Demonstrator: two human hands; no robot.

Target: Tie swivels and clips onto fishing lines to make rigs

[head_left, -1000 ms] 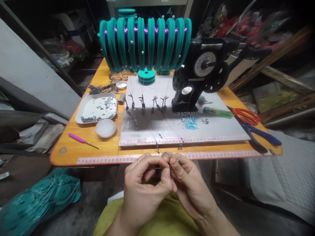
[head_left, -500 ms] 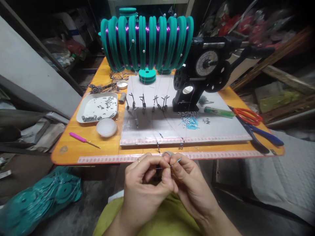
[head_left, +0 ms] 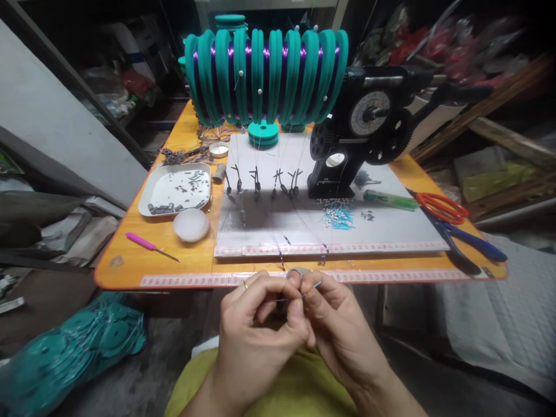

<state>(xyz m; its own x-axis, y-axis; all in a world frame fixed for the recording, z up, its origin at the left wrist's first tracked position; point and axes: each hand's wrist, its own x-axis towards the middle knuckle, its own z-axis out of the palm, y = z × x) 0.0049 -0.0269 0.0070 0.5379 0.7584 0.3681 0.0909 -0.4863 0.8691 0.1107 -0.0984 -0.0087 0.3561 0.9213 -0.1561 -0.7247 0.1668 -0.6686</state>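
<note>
Just past the table's front edge, my left hand [head_left: 258, 324] and my right hand [head_left: 339, 324] meet with fingertips touching. The right thumb and forefinger pinch a thin blue stick-like piece [head_left: 317, 285], whose tip juts up to the right. My left fingers are closed in a pinch around a fine dark line [head_left: 282, 300] that crosses toward the right fingertips. Where the line and the blue piece meet is mostly covered by fingers. A grey wrap [head_left: 299, 271] sits on one fingertip between the hands. Beyond them, fine lines with small dark beads [head_left: 281, 260] hang over the board's front edge.
A row of green spools [head_left: 273, 75] with purple line is mounted on a black winding machine [head_left: 332, 182]. Blue pieces [head_left: 339, 217] lie on the white board [head_left: 391, 234]. Around it are a white tray [head_left: 141, 200], pink-handled hook [head_left: 141, 241], orange scissors [head_left: 443, 207] and blue-handled pliers [head_left: 478, 243].
The view has shifted slightly, so the table and spools appear a little further right. Both hands keep nearly the same pinch, and the blue piece has barely moved.
</note>
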